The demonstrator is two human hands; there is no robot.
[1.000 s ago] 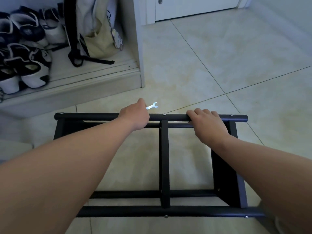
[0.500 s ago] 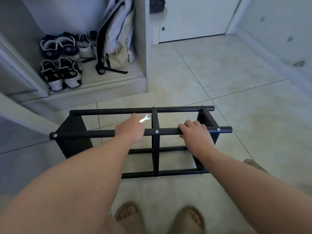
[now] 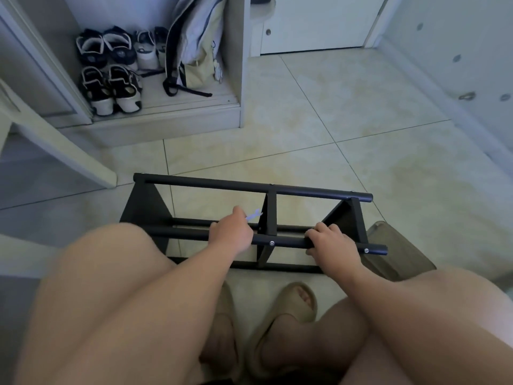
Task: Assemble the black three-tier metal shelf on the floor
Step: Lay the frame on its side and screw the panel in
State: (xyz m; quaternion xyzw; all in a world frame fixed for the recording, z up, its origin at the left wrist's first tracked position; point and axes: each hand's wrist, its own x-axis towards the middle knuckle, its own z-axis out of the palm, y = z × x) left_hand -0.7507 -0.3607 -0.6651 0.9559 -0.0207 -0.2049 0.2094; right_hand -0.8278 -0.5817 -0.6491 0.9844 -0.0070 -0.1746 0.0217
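**As you crouch: hands on frame**

While the black tubular metal shelf frame (image 3: 211, 183) stands on the tiled floor (image 3: 333, 120) by your feet (image 3: 294, 304), your right hand (image 3: 331, 241) grips its near rail (image 3: 180, 234); your left hand (image 3: 231, 236) pinches a small silver wrench (image 3: 254, 215).

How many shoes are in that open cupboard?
6: four sneakers in the back row, two sandals in front. The hanging bag may hide more.
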